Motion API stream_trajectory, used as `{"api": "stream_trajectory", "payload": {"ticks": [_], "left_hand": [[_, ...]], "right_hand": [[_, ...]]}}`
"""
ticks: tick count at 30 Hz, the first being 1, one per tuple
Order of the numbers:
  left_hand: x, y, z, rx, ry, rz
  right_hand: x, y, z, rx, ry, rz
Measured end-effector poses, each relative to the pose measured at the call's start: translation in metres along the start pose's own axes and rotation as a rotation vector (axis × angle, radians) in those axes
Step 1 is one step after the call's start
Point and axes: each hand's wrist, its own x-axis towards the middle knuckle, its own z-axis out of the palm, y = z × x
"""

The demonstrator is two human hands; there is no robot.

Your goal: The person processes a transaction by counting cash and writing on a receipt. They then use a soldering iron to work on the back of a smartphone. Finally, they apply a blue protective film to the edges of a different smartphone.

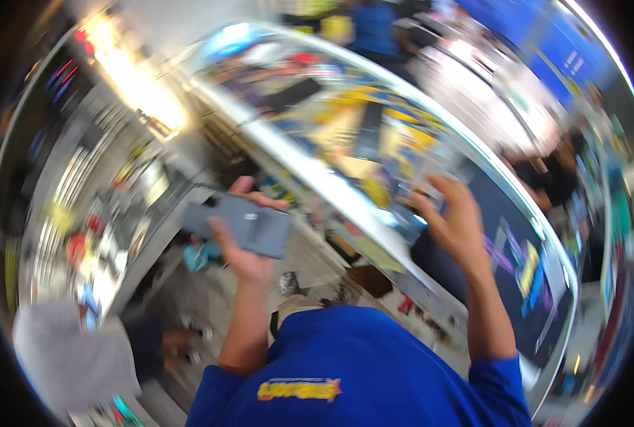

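My left hand (249,263) is closed around a flat grey smartphone (249,226), held level over the gap beside the counter. Its thumb lies across the near side and the other fingers wrap the far edge. A second flat grey piece seems to stick out at the left end; blur hides whether it is separate. My right hand (453,222) is raised above the edge of the glass counter (317,181), its fingers apart and partly curled. I see nothing clearly held in it, though motion smears the fingertips.
On the counter lie a dark slab-shaped item (369,132), yellow packets (356,96) and a black mat (516,235) with coloured strips. A person in a grey shirt (75,356) is at lower left. Other people stand beyond the counter. A lit display case (82,185) lines the left.
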Motion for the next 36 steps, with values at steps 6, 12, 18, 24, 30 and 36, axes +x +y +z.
{"api": "stream_trajectory", "payload": {"ticks": [6, 12, 18, 24, 30, 36], "left_hand": [[-0.047, 0.077, -0.092, -0.038, 0.311, -0.147], [-0.072, 0.149, -0.196, -0.173, 0.514, 0.060], [-0.078, 0.253, -0.311, -0.035, 0.516, 0.133], [-0.105, 0.324, -0.394, 0.189, 0.575, 0.018], [-0.125, 0.351, -0.433, 0.278, 0.693, -0.025], [-0.117, 0.346, -0.432, 0.233, 0.760, 0.100]], "right_hand": [[-0.006, -0.102, 0.050, 0.841, -0.263, 0.133], [0.014, -0.282, 0.197, 0.889, -0.764, -0.052], [0.055, -0.475, 0.315, 0.940, -0.832, -0.419], [0.073, -0.602, 0.481, 0.824, -1.098, -0.340], [0.082, -0.750, 0.460, 0.901, -0.918, -0.937], [0.111, -0.989, 0.475, 0.524, -0.365, -1.779]]}}
